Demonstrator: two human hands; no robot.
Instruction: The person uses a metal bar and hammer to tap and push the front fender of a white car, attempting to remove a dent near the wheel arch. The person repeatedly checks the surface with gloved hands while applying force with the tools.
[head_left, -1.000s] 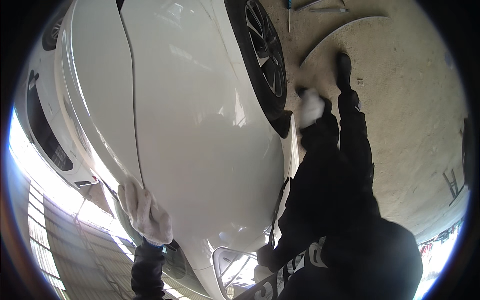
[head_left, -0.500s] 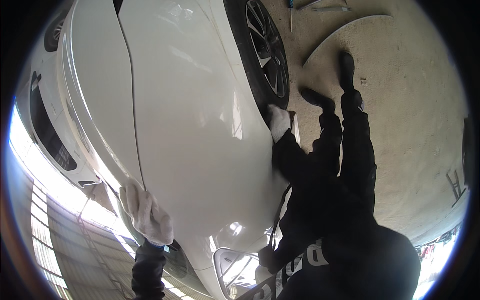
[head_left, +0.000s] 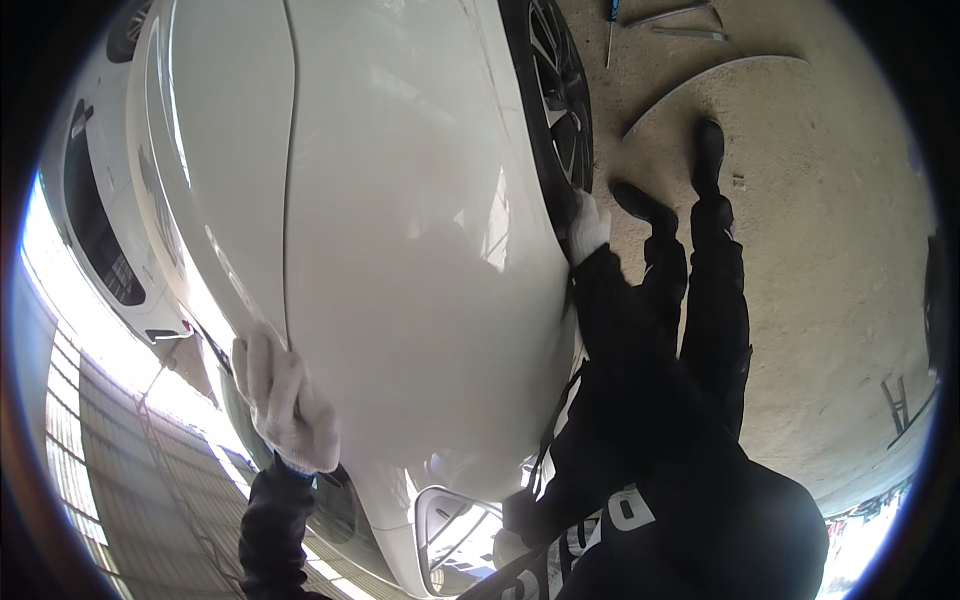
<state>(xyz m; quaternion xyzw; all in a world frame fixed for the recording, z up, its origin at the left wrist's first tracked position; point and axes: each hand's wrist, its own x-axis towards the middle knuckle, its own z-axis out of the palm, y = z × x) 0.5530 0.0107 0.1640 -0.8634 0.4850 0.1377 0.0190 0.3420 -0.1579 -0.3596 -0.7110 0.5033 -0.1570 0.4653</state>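
A glossy white fender (head_left: 400,270) of a car fills the middle, with a dark seam along its left side next to the hood (head_left: 235,130). My left hand (head_left: 285,405), in a white knit glove, rests at the rear end of that seam. Its fingers are stretched out over the panel edges, the thumb side toward the fender. At the right, my right hand (head_left: 590,230), also gloved in white, is bent round the fender's lower edge behind the front wheel (head_left: 558,100). Its fingertips are hidden in the wheel arch.
Curved strips (head_left: 715,75) and a blue-handled screwdriver (head_left: 613,12) lie on the sandy floor (head_left: 800,250) ahead of my feet (head_left: 709,145). Another white vehicle (head_left: 95,200) stands at the far left. Below is a framed glass opening (head_left: 455,535).
The view has shifted, so the fender and wheel sit farther right in it. My left hand stays at the seam, its fingers a little more spread. My right hand remains at the wheel arch.
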